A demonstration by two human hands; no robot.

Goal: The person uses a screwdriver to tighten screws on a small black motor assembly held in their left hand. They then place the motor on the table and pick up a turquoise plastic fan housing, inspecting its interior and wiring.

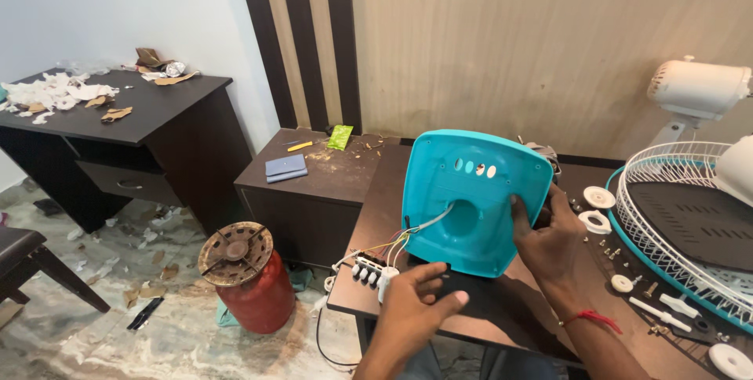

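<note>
The teal fan base cover stands tilted on the dark counter, the right hand closed on its right edge to steady it. The left hand lies loosely open beside the white switch block, holding nothing, though its fingertips may touch the block. This looks like mid-disassembly; next, the coloured wires need gentle freeing.

Pale wood-grain wall panel straight beyond the hands, dark and light vertical stripes to its left. Plain white wall far left. Dark desk strewn with paper scraps, well left of the hands. Low dark cabinet nearer. Marbled floor below, littered.
</note>
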